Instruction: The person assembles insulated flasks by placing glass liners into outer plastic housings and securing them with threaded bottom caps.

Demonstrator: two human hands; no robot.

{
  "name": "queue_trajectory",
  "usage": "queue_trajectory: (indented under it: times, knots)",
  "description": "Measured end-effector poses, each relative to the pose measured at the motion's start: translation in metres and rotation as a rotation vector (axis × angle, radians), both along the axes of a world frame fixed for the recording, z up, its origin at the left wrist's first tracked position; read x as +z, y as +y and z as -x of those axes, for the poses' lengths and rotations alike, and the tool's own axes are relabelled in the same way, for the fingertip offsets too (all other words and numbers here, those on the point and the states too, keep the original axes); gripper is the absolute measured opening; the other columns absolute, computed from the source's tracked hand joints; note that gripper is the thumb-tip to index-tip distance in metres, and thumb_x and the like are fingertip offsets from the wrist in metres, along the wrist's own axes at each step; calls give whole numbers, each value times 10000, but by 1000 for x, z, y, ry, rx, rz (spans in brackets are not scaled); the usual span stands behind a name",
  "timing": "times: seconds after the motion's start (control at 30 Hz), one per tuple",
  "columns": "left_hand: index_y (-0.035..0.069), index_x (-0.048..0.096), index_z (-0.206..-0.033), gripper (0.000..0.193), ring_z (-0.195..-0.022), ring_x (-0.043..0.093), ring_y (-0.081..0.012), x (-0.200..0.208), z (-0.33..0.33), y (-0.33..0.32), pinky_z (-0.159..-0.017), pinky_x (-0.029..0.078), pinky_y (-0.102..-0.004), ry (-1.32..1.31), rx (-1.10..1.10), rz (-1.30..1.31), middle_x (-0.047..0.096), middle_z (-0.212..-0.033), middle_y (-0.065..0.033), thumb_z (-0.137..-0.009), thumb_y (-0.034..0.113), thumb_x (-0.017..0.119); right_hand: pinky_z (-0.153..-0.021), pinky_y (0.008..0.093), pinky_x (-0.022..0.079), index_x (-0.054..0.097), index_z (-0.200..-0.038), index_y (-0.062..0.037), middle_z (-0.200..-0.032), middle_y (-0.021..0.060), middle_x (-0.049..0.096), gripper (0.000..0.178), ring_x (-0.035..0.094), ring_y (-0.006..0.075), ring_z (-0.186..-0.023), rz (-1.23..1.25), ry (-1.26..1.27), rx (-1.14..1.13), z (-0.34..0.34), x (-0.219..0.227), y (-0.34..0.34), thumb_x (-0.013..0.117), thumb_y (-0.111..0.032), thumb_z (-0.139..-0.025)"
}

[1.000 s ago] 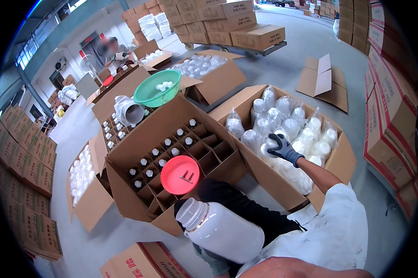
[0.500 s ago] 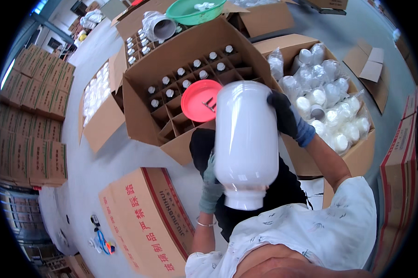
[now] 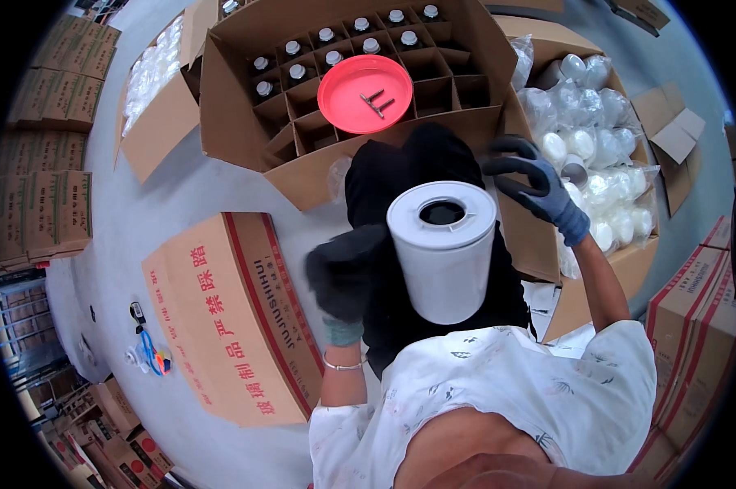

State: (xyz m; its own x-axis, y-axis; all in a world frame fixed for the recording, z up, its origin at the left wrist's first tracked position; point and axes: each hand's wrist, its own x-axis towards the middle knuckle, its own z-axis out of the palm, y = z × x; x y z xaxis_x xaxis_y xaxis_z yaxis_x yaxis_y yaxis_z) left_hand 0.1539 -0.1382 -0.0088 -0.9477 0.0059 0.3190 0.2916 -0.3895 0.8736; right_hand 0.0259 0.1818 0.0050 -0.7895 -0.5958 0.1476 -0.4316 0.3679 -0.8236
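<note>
A large white jar rests on my lap between my thighs, its flat round end facing up with a dark hole in the middle. Neither hand touches it. My right hand, in a dark and blue-grey glove, is raised to the right of the jar. Its fingers are curved and apart from the thumb, with nothing between them. On the jar's left hovers my left hand, gloved in black and smeared by motion, so its fingers cannot be made out. Beyond my knees, a red round dish holds small dark metal pieces.
The dish sits on a divided carton with several silver-capped bottles. At right stands a carton of plastic-wrapped white containers. A brown carton lies on the floor to my left; stacked cartons stand further left.
The white jar has been turned from neck-toward-me to flat end up and lowered onto my lap. Both hands have let go of it and moved apart. The view has tilted downward.
</note>
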Motion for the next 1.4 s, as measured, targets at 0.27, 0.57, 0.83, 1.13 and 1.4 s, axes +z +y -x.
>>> queue_trajectory:
  times: [0.27,0.57,0.83,1.13,1.4]
  knots:
    - [8,504,-1312,398,-1287,435,-232,-9,-17,-3,-1117,303,-350,-140,33,-27,511,-1346,-138,-976,219,472,-1029,419,385,681,-1090,-53,-1158,145,595,328,528,284,-1151,18,-29,-127,3,20,-8,729,-168,-787]
    - [-14,566,-1200,327,-1135,571,-274,-2,-5,5,-1075,379,-408,-209,370,189,583,-1230,-147,-996,191,413,-997,360,430,634,-1168,-51,-1250,115,573,413,548,257,-1143,28,-145,-77,8,14,-3,754,-139,-783]
    - [-8,531,-1290,525,-1262,467,-316,15,19,-3,-1096,310,-418,-204,196,422,534,-1307,-178,-882,319,576,-1054,419,357,609,-1197,-22,-1314,152,533,511,476,306,-1249,74,-151,94,2,35,-34,713,-317,-792]
    - [-23,375,-1415,593,-1264,469,-221,57,117,22,-1076,356,-350,-353,-87,130,491,-1371,-134,-927,265,548,-960,322,440,519,-1286,-10,-1200,130,597,431,580,190,-1079,421,-136,-67,86,29,-128,604,-224,-922]
    - [26,417,-1383,536,-1191,533,-283,29,176,23,-1002,433,-381,-410,-111,-319,515,-1319,-126,-1003,404,438,-1088,373,358,376,-1425,-30,-1431,120,425,642,404,264,-1334,156,272,27,118,16,-140,670,-123,-862]
